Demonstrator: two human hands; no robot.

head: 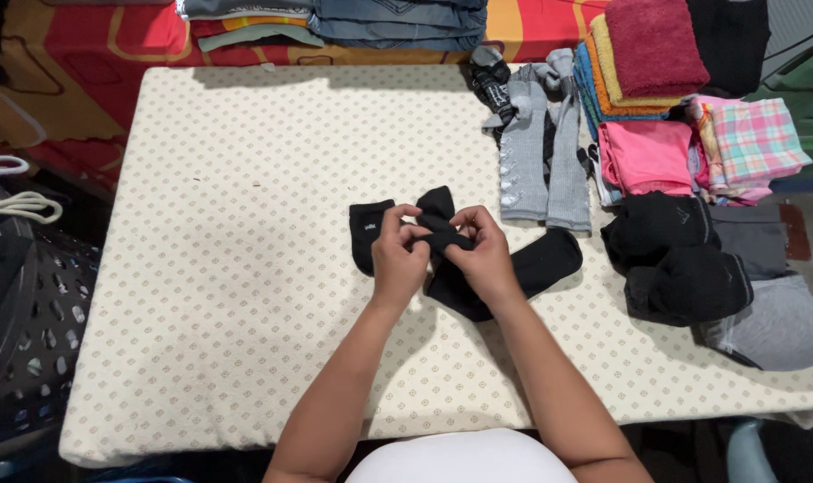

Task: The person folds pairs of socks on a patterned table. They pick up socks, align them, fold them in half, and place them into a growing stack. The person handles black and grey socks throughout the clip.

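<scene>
Black socks lie in the middle of the cream table. Both hands pinch the same bit of sock: the left hand and the right hand are closed on it, side by side. Two grey socks lie just behind. One stack of towels sits at the back right.
</scene>
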